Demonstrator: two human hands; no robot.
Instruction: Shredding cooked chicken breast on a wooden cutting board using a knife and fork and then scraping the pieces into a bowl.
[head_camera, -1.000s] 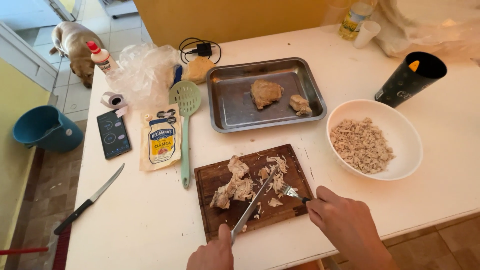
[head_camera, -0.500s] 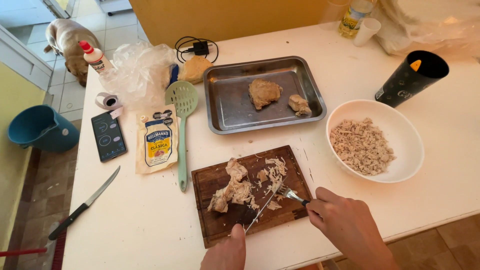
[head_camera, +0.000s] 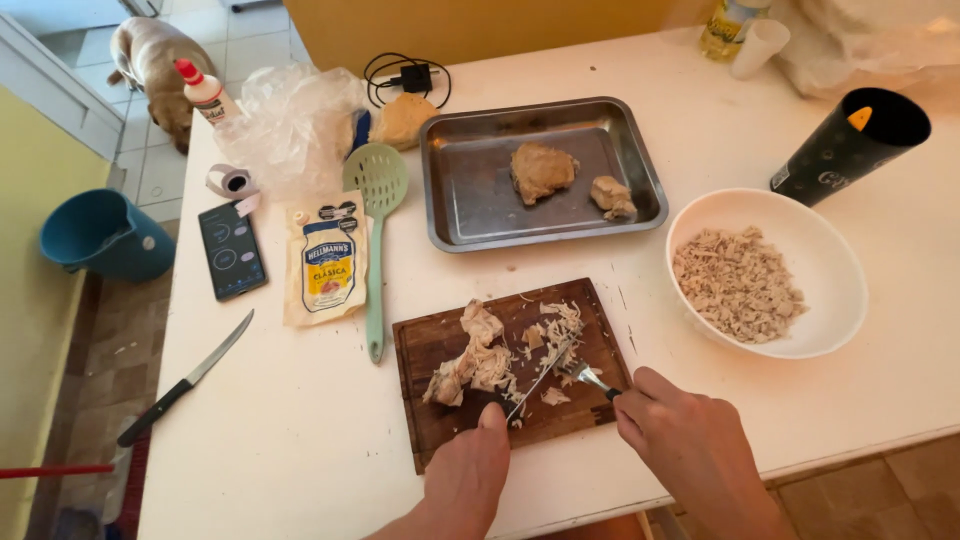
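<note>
A dark wooden cutting board lies near the table's front edge with cooked chicken partly shredded on it. My left hand grips a knife whose blade lies across the shreds. My right hand holds a fork with its tines at the loose shreds by the blade. Behind the board, a metal baking tray holds two more chicken pieces. A white bowl at the right holds shredded chicken.
A green slotted spatula, a sauce pouch and a phone lie left of the board. A black-handled knife lies at the front left. A black cup stands at the right. A blue bucket and a dog are on the floor.
The view has shifted slightly. My left hand and knife edged right along the board while the fork stayed at the shreds.
</note>
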